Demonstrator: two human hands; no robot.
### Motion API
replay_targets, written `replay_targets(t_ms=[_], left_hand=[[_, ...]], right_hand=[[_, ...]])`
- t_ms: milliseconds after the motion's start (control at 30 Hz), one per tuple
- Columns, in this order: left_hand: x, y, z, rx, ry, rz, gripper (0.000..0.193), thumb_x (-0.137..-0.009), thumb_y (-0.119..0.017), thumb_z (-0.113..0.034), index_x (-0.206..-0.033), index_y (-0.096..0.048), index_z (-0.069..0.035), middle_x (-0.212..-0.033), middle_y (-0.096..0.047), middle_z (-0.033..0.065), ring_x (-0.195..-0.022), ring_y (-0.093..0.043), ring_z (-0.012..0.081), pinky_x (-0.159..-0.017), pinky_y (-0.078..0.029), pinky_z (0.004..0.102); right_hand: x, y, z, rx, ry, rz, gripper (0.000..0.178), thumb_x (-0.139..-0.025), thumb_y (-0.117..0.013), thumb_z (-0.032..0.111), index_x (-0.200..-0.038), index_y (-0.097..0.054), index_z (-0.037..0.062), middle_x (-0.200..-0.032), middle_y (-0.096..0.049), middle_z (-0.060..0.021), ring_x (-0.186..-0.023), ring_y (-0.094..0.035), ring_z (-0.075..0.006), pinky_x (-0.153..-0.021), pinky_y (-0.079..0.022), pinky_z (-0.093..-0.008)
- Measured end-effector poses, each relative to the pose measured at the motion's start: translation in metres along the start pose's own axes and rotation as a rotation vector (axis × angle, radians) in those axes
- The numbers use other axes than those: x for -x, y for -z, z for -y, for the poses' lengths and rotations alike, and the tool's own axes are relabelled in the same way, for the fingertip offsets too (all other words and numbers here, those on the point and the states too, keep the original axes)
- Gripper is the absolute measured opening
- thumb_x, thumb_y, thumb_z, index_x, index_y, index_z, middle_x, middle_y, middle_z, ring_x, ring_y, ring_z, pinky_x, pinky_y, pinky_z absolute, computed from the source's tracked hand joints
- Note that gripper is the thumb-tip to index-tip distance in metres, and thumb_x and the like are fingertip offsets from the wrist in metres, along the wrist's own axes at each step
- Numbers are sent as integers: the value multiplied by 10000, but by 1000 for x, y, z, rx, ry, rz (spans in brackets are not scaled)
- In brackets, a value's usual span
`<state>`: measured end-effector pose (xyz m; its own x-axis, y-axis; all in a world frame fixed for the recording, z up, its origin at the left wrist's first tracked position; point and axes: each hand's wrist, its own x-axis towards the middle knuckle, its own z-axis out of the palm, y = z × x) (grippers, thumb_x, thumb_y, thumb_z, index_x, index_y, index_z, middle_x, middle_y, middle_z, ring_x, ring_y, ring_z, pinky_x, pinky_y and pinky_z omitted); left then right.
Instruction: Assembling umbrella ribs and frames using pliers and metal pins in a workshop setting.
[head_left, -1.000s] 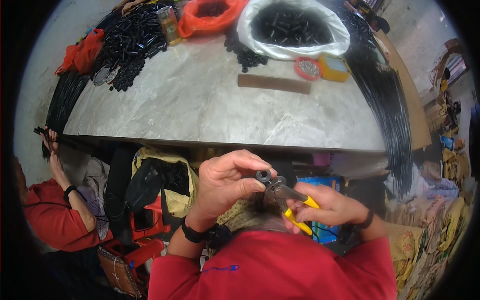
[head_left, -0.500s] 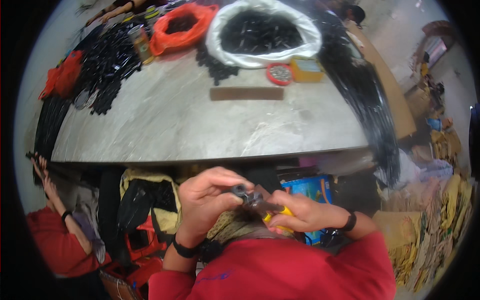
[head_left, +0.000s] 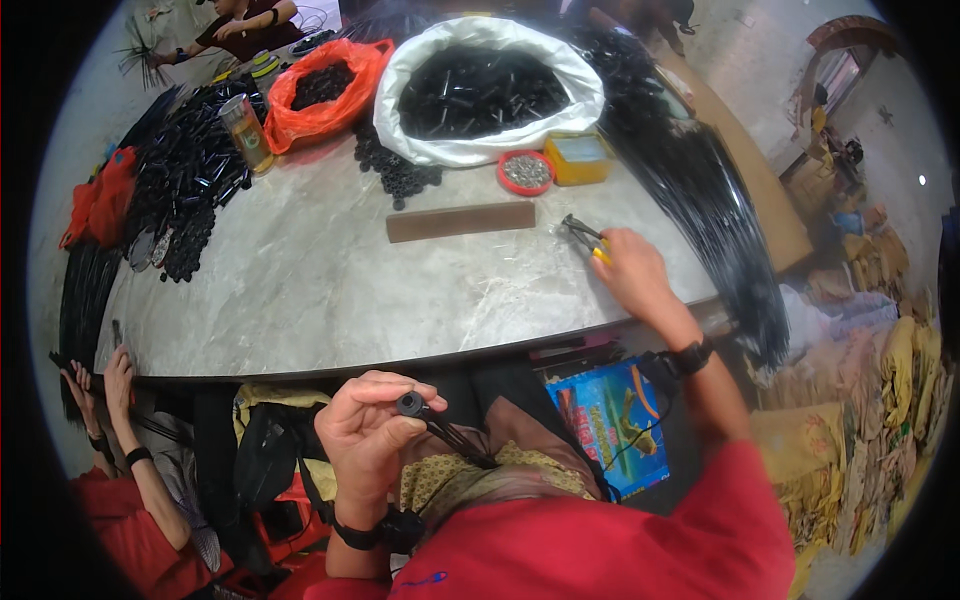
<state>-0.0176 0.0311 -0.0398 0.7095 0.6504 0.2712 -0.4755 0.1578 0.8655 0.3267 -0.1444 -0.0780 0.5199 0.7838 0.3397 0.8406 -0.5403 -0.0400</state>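
My left hand (head_left: 368, 435) is closed, pinching a slim black piece (head_left: 411, 404) between thumb and fingers over my lap. It has a round end with a hole, and thin dark strands (head_left: 455, 438) run from it toward my lap. My right hand (head_left: 634, 268) reaches out over the right part of the table and grips pincers (head_left: 583, 232) by their yellow handles. Their dark metal jaws lie at the tabletop, pointing away from me. The palm and fingers hide part of the handles.
On the stone table (head_left: 300, 290) a brown bar (head_left: 461, 221) lies below a white sack (head_left: 390, 125) of black parts. Beside it stand a red dish of small metal pieces (head_left: 526, 173) and a yellow box (head_left: 580, 160). Black strands (head_left: 720, 200) cover the right edge. A co-worker's hands (head_left: 118, 380) are at left.
My right hand has moved the pincers from the black piece at my lap out to the tabletop. My left hand has shifted slightly left and down, still holding the piece. The view has tilted.
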Motion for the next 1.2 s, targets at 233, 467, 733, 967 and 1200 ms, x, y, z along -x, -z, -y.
replay_targets(t_ms=[233,467,733,967,1200], left_hand=[[-3,7,2,28,-28,17,303,-813,-788,-61,-1057,-619,6,-983,-657,212,-829,-689,297,-759,-576,388],[-3,10,3,53,-5,31,307,-812,-783,-55,-1065,-618,4,-977,-654,201,-830,-689,293,-759,-577,391],[-2,14,1,56,-17,36,312,-805,-776,-37,-1072,-618,-2,-968,-651,198,-830,-689,290,-760,-576,384],[0,12,0,62,-19,53,306,-803,-769,-22,-1066,-615,0,-963,-652,205,-826,-687,292,-767,-577,392],[3,7,-2,6,-48,20,298,-791,-751,9,-1051,-607,7,-967,-661,203,-840,-685,287,-775,-577,400]], right_hand=[[-9,12,36,-190,103,-51,248,-831,-728,164,-1042,-657,55,-954,-635,-137,-889,-634,-326,-765,-512,-428],[-8,2,80,-686,115,257,114,-842,-719,150,-886,-702,46,-881,-683,-150,-824,-665,-341,-737,-515,-420],[-13,-6,88,-427,253,177,103,-862,-656,171,-919,-704,100,-867,-680,-116,-795,-664,-341,-700,-526,-435],[-14,-3,92,-260,336,183,89,-823,-632,93,-908,-638,68,-836,-626,-131,-759,-658,-344,-656,-529,-448],[-8,-8,94,-147,357,148,161,-752,-593,-11,-911,-572,-15,-868,-620,-181,-794,-671,-368,-645,-547,-444]])
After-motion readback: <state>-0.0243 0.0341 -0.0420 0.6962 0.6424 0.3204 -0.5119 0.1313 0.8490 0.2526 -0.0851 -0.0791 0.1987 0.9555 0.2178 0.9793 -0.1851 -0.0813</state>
